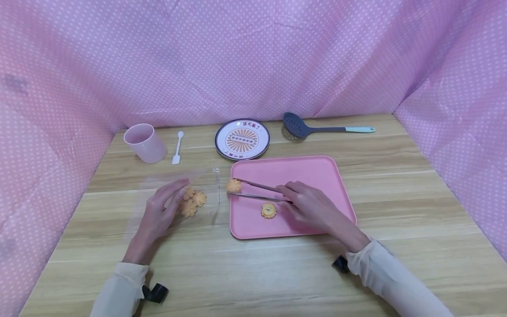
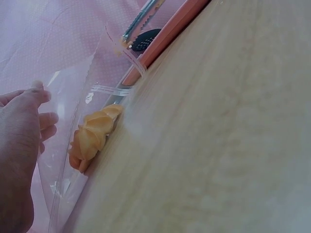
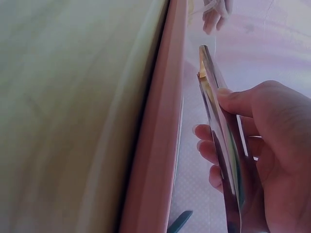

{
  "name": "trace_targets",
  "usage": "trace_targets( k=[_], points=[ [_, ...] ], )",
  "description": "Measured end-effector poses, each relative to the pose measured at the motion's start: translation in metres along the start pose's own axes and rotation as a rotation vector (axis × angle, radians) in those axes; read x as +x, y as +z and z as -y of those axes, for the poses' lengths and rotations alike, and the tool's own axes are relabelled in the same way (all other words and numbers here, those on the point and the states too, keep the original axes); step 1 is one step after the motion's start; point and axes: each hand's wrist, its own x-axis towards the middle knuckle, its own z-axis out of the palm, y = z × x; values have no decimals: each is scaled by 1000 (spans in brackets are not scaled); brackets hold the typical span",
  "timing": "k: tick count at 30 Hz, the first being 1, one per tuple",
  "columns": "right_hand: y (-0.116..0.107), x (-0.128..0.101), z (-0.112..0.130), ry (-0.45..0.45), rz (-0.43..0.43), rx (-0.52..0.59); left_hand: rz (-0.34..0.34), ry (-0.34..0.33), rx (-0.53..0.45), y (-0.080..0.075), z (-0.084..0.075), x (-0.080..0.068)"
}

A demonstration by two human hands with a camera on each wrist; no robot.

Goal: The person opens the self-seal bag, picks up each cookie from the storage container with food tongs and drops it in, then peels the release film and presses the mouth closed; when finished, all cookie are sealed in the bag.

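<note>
Your right hand (image 1: pixel 313 207) grips a pair of slim metal tongs (image 1: pixel 257 193), thumb and fingers curled round the two polished arms and squeezing them toward each other. The tips, toothed in the left wrist view, are clamped on a ridged, golden cookie (image 1: pixel 233 185) at the 9 o'clock edge of the pink tray (image 1: pixel 317 176). The tray is smooth matte plastic, rectangular with rounded corners and a raised rim. A second cookie (image 1: pixel 269 210), round with a scalloped edge and a darker centre, lies flat on the tray just below the tongs.

Your left hand (image 1: pixel 160 211) lies flat on a clear, glossy plastic bag (image 1: pixel 158 193), fingers straight and slightly apart, pressing the film to the table. Inside the bag, at 3 o'clock from your fingertips, sits a cluster of flower-shaped cookies (image 1: pixel 192 202). The bag mouth with its zip strip faces the tray, and the held cookie is just beside it.

The table (image 1: pixel 253 273) is pale wood-grain laminate. Along the far edge, from 10 to 1 o'clock: a pink plastic cup (image 1: pixel 144 142), a small white plastic spoon (image 1: pixel 177 149), a round plate (image 1: pixel 242 139) with a dark rim, orange sunburst and red characters too small to read, and a grey perforated ladle (image 1: pixel 317 128) with a mint handle tip. Pink cloth with white dots (image 1: pixel 253 57) walls the bench.
</note>
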Motion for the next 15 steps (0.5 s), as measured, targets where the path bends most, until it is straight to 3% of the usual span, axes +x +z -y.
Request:
trace_targets(
  k=[7, 15],
  points=[
    [8, 13, 9, -64, -18, 11, -5, 0, 6, -2, 1, -1],
    [13, 25, 20, -62, 35, 6, -5, 11, -6, -2, 2, -1]
  ],
)
